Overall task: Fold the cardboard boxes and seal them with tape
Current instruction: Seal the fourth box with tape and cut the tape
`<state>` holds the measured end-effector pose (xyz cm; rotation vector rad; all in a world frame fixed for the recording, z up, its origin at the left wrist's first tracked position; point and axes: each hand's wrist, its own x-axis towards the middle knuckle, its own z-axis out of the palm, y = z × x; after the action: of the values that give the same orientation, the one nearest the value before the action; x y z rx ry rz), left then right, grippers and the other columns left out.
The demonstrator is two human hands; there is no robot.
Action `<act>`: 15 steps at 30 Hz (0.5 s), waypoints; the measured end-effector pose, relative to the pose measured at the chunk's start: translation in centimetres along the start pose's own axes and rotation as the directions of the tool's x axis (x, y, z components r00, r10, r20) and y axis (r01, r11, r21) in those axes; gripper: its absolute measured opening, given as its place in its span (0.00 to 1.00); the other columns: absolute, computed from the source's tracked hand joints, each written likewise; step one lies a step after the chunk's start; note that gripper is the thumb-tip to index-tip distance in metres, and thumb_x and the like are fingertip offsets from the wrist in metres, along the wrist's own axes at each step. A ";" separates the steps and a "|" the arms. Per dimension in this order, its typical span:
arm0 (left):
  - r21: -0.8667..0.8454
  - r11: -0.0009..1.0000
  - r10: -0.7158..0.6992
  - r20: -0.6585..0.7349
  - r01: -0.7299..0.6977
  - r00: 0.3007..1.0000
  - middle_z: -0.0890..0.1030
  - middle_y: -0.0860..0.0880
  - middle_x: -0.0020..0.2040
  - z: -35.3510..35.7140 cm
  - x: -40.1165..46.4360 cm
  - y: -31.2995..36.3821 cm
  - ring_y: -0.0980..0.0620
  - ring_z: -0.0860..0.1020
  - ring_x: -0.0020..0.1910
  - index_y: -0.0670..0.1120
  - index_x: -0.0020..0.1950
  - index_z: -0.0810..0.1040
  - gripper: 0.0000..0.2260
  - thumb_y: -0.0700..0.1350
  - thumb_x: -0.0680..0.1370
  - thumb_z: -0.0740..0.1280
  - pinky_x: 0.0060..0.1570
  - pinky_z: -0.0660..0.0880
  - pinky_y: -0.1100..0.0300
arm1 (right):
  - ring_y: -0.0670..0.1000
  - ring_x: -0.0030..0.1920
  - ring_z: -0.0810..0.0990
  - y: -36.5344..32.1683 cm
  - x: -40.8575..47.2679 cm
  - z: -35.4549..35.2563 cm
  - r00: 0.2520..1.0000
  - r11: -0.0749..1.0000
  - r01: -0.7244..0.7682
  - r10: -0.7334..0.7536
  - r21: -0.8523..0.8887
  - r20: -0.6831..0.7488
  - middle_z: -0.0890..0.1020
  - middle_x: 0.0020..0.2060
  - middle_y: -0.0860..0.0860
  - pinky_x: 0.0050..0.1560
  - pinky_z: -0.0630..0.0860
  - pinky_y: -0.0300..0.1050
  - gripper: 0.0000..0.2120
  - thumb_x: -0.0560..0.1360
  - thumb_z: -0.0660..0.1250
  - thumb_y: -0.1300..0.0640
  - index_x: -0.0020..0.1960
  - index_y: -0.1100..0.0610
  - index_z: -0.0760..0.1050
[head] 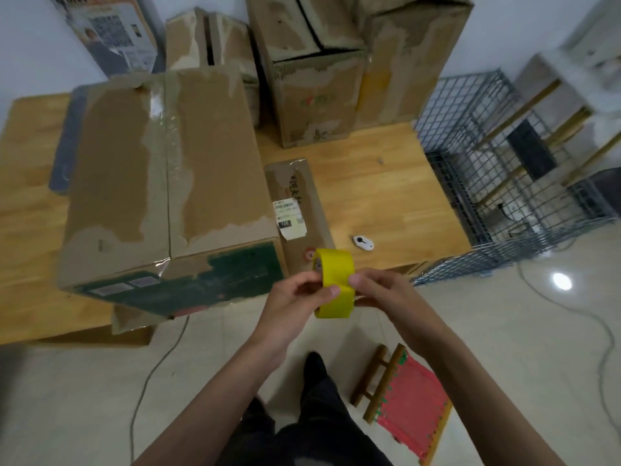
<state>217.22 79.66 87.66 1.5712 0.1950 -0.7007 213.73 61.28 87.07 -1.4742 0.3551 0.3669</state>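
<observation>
tape roll point(334, 282) held in the air past the table edge, just beside the large box point(168, 183) | pinched by left hand point(295, 304) | gripped by right hand point(379, 290) | folded box shut, resting on table point(386, 183)

Head view of the person's own body. Both forearms point(215, 395) are bare up to the lower edge of the frame, with no sleeves, watch or bracelet visible. The left hand point(292, 304) and right hand point(383, 294) wear no gloves or rings; short, unpainted nails show on the fingers point(334, 290). Dark trousers point(322, 428) cover the legs, ending in a dark shoe or sock point(314, 363); which one cannot be told.
</observation>
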 end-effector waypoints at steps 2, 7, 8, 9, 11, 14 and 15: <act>0.105 0.988 0.112 0.011 -0.112 0.994 0.86 0.50 0.47 0.2 -0.2 0.8 0.54 0.83 0.49 0.47 0.52 0.85 0.08 0.43 0.74 0.76 0.47 0.78 0.65 | 0.53 0.48 0.83 -0.5 -1.3 0.3 0.995 0.996 0.091 -0.090 0.024 -0.033 0.85 0.46 0.58 0.52 0.79 0.43 0.09 0.77 0.72 0.59 0.53 0.65 0.82; 0.514 0.752 0.468 0.023 -0.412 0.883 0.76 0.58 0.59 -0.7 -0.3 3.8 0.62 0.77 0.54 0.54 0.68 0.75 0.26 0.53 0.72 0.77 0.50 0.74 0.71 | 0.41 0.35 0.76 -1.6 -2.9 0.9 0.969 0.974 0.226 -0.228 -0.025 -0.092 0.80 0.34 0.45 0.39 0.71 0.32 0.05 0.75 0.71 0.69 0.44 0.61 0.80; 0.578 0.670 0.506 0.104 -0.466 0.856 0.73 0.58 0.63 -0.9 -0.3 4.5 0.62 0.75 0.58 0.54 0.72 0.72 0.28 0.55 0.73 0.75 0.54 0.71 0.72 | 0.41 0.35 0.76 -1.7 -3.1 1.0 0.967 0.971 0.236 -0.240 -0.047 -0.087 0.80 0.34 0.44 0.39 0.71 0.33 0.06 0.75 0.71 0.68 0.43 0.59 0.80; 0.632 0.585 0.523 0.186 -0.509 0.832 0.71 0.59 0.65 -1.0 -0.3 5.0 0.61 0.72 0.61 0.53 0.74 0.72 0.29 0.56 0.74 0.74 0.57 0.69 0.73 | 0.42 0.35 0.75 -1.8 -3.4 1.1 0.964 0.966 0.246 -0.252 -0.073 -0.084 0.80 0.34 0.44 0.39 0.71 0.34 0.07 0.75 0.72 0.68 0.42 0.58 0.80; 0.704 0.453 0.520 0.290 -0.547 0.804 0.71 0.59 0.64 -1.0 -0.3 5.8 0.59 0.71 0.64 0.52 0.72 0.74 0.27 0.58 0.75 0.73 0.60 0.68 0.70 | 0.44 0.36 0.74 -1.9 -3.6 1.4 0.959 0.957 0.263 -0.273 -0.122 -0.077 0.78 0.34 0.46 0.39 0.70 0.36 0.06 0.75 0.73 0.66 0.41 0.58 0.80; 0.732 0.415 0.521 0.295 -0.540 0.801 0.74 0.58 0.58 -1.1 -0.7 6.5 0.58 0.74 0.57 0.53 0.66 0.79 0.22 0.57 0.74 0.74 0.54 0.69 0.71 | 0.47 0.37 0.73 -1.9 -3.8 1.6 0.952 0.949 0.285 -0.296 -0.136 -0.072 0.76 0.35 0.49 0.38 0.69 0.40 0.05 0.75 0.73 0.65 0.42 0.61 0.79; 0.727 0.421 0.536 0.283 -0.542 0.796 0.75 0.57 0.56 -1.1 -0.9 6.7 0.57 0.75 0.54 0.52 0.64 0.81 0.20 0.55 0.74 0.75 0.51 0.69 0.72 | 0.47 0.36 0.73 -1.9 -3.7 1.6 0.951 0.947 0.289 -0.301 -0.137 -0.072 0.76 0.35 0.49 0.38 0.69 0.41 0.05 0.75 0.74 0.64 0.41 0.61 0.79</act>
<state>220.31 80.03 93.77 2.3079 -0.7379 -0.2395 211.28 62.72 90.56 -1.6433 0.1813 0.0815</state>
